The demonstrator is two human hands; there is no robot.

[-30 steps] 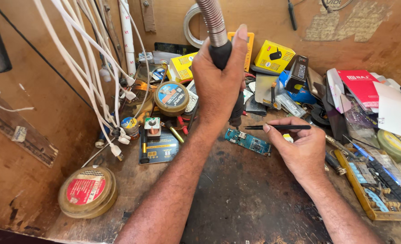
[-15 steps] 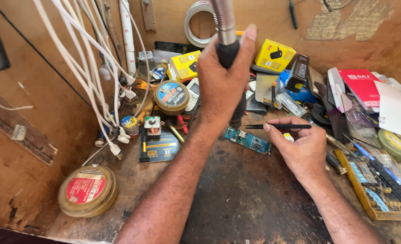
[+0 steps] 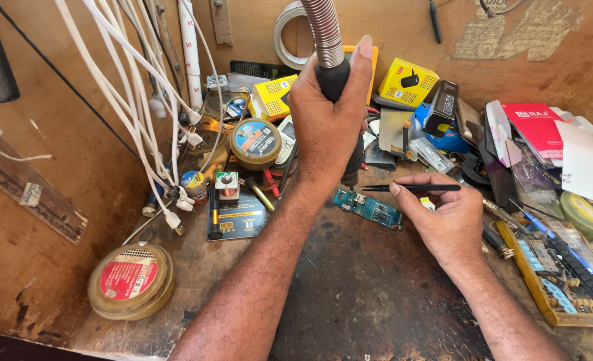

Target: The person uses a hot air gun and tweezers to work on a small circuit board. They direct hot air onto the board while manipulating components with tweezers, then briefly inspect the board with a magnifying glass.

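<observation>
My left hand (image 3: 330,120) is wrapped around the black handle of a hot-air tool (image 3: 332,73) with a ribbed metal hose running up out of view; its nozzle points down, hidden behind the hand. Just below it on the dark bench lies a small blue-green circuit board (image 3: 370,207). My right hand (image 3: 443,217) pinches thin black tweezers (image 3: 410,188), whose tip points left just above the board's upper edge.
A round yellow tin with a red label (image 3: 130,281) sits front left. White cables (image 3: 142,87) hang along the left wall. Yellow boxes (image 3: 407,81), another round tin (image 3: 255,142), screwdrivers and a parts tray (image 3: 557,281) crowd the back and right.
My left hand has shifted slightly right and lower with the hot-air tool, closer over the board. My right hand with the tweezers has stayed put.
</observation>
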